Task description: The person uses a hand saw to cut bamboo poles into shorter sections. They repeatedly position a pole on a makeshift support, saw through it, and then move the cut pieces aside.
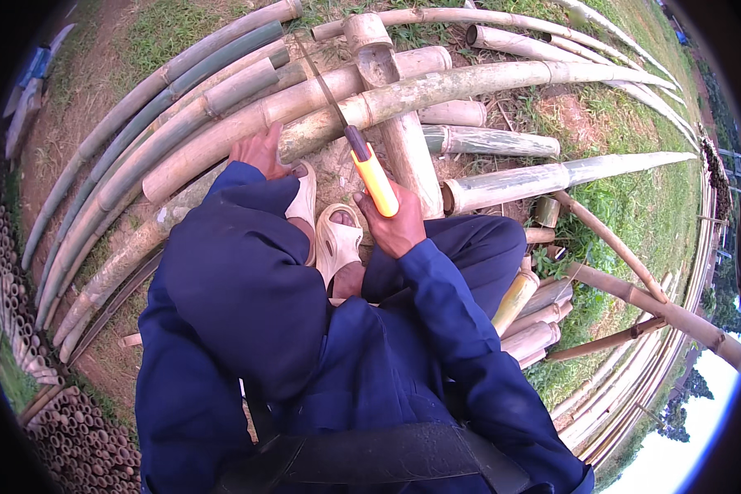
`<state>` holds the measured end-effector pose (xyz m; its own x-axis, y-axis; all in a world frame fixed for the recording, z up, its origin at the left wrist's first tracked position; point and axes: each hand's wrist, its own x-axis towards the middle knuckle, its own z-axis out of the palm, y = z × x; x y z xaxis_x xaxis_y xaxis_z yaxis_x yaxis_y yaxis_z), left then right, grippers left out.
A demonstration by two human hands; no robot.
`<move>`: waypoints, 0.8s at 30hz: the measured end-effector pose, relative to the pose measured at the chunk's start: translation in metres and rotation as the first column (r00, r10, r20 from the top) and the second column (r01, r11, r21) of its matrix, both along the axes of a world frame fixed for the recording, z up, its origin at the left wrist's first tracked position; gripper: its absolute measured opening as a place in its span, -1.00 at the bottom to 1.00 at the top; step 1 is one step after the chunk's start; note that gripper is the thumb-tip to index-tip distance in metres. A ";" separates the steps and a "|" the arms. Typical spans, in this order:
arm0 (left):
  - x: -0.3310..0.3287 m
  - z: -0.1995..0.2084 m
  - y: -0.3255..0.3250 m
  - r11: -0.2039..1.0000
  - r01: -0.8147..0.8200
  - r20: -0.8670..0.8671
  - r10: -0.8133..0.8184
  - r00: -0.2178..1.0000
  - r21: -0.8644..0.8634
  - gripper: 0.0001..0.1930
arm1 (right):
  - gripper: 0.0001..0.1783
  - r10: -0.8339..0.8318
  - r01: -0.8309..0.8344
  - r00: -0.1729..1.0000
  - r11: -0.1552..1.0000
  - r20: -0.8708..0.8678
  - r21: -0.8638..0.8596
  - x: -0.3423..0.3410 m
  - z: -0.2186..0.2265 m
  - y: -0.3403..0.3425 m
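At twelve o'clock, just above the middle of the view, a saw [377, 185] with an orange-yellow handle slants across a long bamboo pole [436, 92], which runs from near the left hand [258, 153] out toward two o'clock. The right hand [397, 221], close to the centre, is curled round the handle; the blade points toward eleven o'clock and crosses near the pole's near end, though whether its teeth sit in the wood is too small to tell. The left hand, toward ten o'clock, lies just beside that end, its back uppermost; its fingers are partly hidden, so I cannot tell whether they grip or merely press. My reading is that the step in hand is sawing, or lining the blade up for a cut. A stroke from here would call for a steady pole, the blade kept square to it, and the left fingers kept clear of the teeth. Beneath the pole, a thick bamboo post [409, 165] lies crosswise, and a hollowed bamboo piece [377, 66] stands out beyond the blade at twelve o'clock. As for containers, I make out no box, basket or bucket; the only hollows are the bamboo's own. A whitish pole [510, 186] at two o'clock shows an open end, and at eight o'clock stacked tubes [86, 440] turn many dark, round mouths this way; I cannot see anything inside them.
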<state>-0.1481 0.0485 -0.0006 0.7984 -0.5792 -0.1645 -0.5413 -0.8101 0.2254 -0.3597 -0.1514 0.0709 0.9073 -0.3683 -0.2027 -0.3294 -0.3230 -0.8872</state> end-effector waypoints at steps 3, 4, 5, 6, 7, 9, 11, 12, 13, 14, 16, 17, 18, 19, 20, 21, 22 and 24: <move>0.011 -0.005 0.006 0.999 0.041 0.025 -0.041 0.999 -0.009 -0.12 | -0.75 -0.054 0.052 0.994 0.998 0.100 0.026 -0.040 0.019 0.006; 0.015 -0.004 0.010 1.000 0.018 0.027 -0.017 0.999 -0.006 -0.11 | -0.76 -0.072 0.069 0.997 0.992 0.029 0.102 -0.074 0.031 0.009; 0.011 -0.006 0.016 1.000 0.004 0.009 -0.004 1.000 0.002 -0.11 | -0.72 -0.050 0.051 0.999 0.997 -0.008 0.066 -0.110 0.044 0.008; 0.012 -0.007 0.013 1.000 0.002 0.005 -0.002 1.000 0.004 -0.10 | -0.66 -0.025 0.025 1.000 1.000 -0.017 -0.008 -0.135 0.070 0.007; 0.014 -0.006 0.009 1.000 -0.005 0.004 0.005 1.000 0.004 -0.10 | -0.63 -0.012 0.010 0.999 0.999 -0.033 -0.040 -0.158 0.080 0.003; 0.007 -0.003 0.008 1.000 0.010 -0.010 -0.010 1.000 0.021 -0.09 | -0.66 -0.029 0.027 0.999 0.998 -0.039 -0.053 -0.163 0.083 0.007; 0.010 -0.004 0.005 0.999 -0.017 -0.017 0.018 1.000 0.047 -0.09 | -0.71 -0.062 0.062 0.998 0.998 0.015 -0.020 -0.123 0.067 0.004; 0.004 -0.005 0.003 0.998 -0.023 -0.030 0.025 0.999 0.051 -0.08 | -0.81 -0.056 0.058 0.998 0.996 -0.031 0.061 -0.097 0.046 0.002; 0.003 -0.001 0.000 1.000 -0.018 -0.018 0.018 1.000 0.021 -0.08 | -0.84 -0.072 0.071 0.997 0.996 0.016 0.053 -0.063 0.031 0.002; 0.002 0.001 -0.001 1.000 -0.008 -0.006 0.008 1.000 -0.007 -0.07 | -0.79 -0.032 0.032 0.999 0.999 0.010 -0.010 -0.033 0.019 0.001; -0.004 0.009 0.003 1.000 -0.002 0.005 0.002 1.000 -0.018 -0.07 | -0.78 0.002 -0.002 0.999 1.000 0.037 -0.012 -0.012 0.011 0.000; -0.006 0.013 0.003 1.000 -0.001 0.004 0.001 1.000 -0.015 -0.06 | -0.78 0.003 -0.003 1.000 1.000 0.020 -0.007 -0.015 0.018 -0.001; -0.004 0.014 0.004 1.000 -0.020 0.007 0.020 1.000 -0.016 -0.06 | -0.81 -0.022 0.022 1.000 0.999 -0.004 0.041 -0.034 0.024 -0.001; 0.001 0.011 0.004 0.999 -0.026 0.033 0.027 0.999 -0.028 -0.07 | -0.80 -0.039 0.041 0.999 0.996 -0.027 0.082 -0.063 0.035 -0.001; 0.000 0.002 0.006 0.999 -0.030 0.046 0.032 0.998 -0.033 -0.07 | -0.79 -0.046 0.047 0.999 0.998 -0.022 0.052 -0.093 0.054 0.002; -0.005 -0.004 0.010 0.999 -0.034 0.054 0.036 0.998 -0.030 -0.08 | -0.76 -0.052 0.053 0.998 0.998 -0.023 0.029 -0.122 0.077 0.007; -0.005 -0.005 0.010 0.999 -0.041 0.048 0.042 0.998 -0.006 -0.09 | -0.74 -0.043 0.043 0.999 0.999 -0.006 -0.030 -0.147 0.090 0.009; -0.004 -0.002 0.004 0.999 -0.030 0.037 0.029 0.999 0.032 -0.09 | -0.73 -0.062 0.062 0.998 0.995 0.004 -0.077 -0.157 0.092 0.013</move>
<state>-0.1526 0.0528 -0.0024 0.8209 -0.5500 -0.1537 -0.5242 -0.8325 0.1795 -0.5168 -0.1387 0.1630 0.8823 -0.4388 -0.1704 -0.3500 -0.3695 -0.8608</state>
